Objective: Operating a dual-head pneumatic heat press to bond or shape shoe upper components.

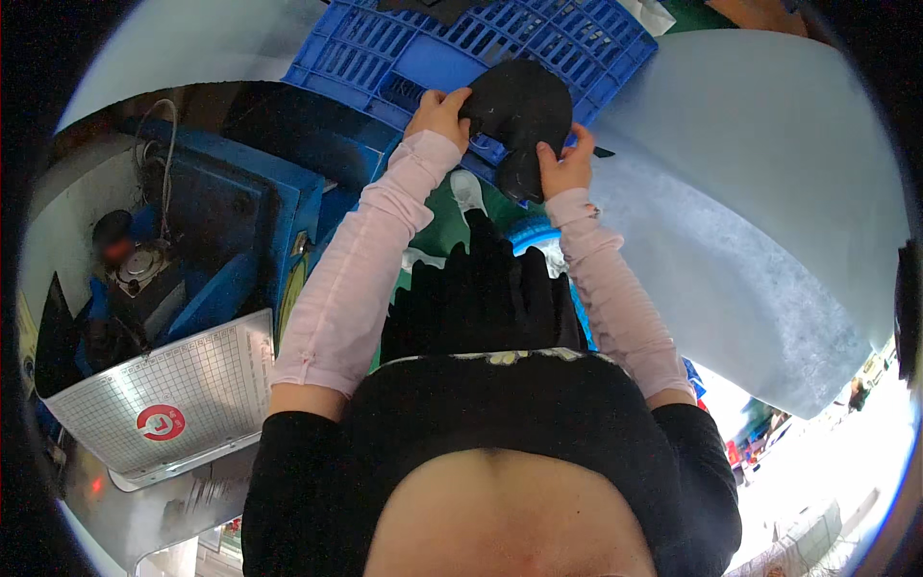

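A black, curved, flat piece of material [534, 101] is between my two hands, over the near side of a blue plastic crate [433, 65]. My left hand [440, 119] pinches its left edge with thumb and fingers. My right hand [565, 165] has its thumb and fingers closed at the lower right edge, where a narrower lobe of the piece hangs down. I cannot make out whether this is one piece or several stacked together. More black material [437, 10] lies at the crate's far side.
A blue machine [240, 173] stands at the left, with a white gridded board [178, 399] nearer me. On the right is a broad pale grey surface [740, 183]. A round blue-rimmed container [532, 231] sits below my right forearm, above the green floor [440, 226].
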